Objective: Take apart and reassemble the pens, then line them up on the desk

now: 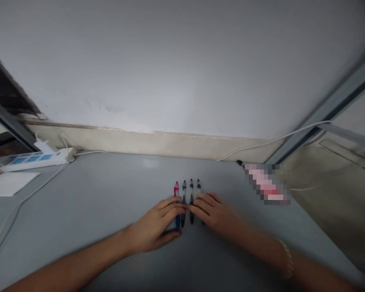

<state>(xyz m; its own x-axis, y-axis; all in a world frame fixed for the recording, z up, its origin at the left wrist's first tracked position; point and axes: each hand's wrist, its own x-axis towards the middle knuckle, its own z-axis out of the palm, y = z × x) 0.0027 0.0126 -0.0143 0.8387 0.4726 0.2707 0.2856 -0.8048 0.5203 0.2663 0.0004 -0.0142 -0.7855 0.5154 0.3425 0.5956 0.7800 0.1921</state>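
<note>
Several pens lie side by side on the grey table [109, 194], their tips and ends pointing away from and toward me. Leftmost is a pen with a red top [176, 187] and a blue lower end. Beside it are a black-ended clear pen [183, 221], another dark pen [192, 217] and a fourth pen [198, 185]. My left hand [155, 225] rests with fingers stretched across the two left pens, partly hiding them. My right hand [214, 215] lies over the rightmost pen, fingers extended toward the left fingertips. The fingertips nearly meet between the middle pens.
A white power strip [61, 156] with blue sockets stands at the back left, a white flat piece [12, 183] before it. A white cable [27, 198] runs down the left side. A blurred-out pink object [264, 182] lies at the back right, near the table's edge.
</note>
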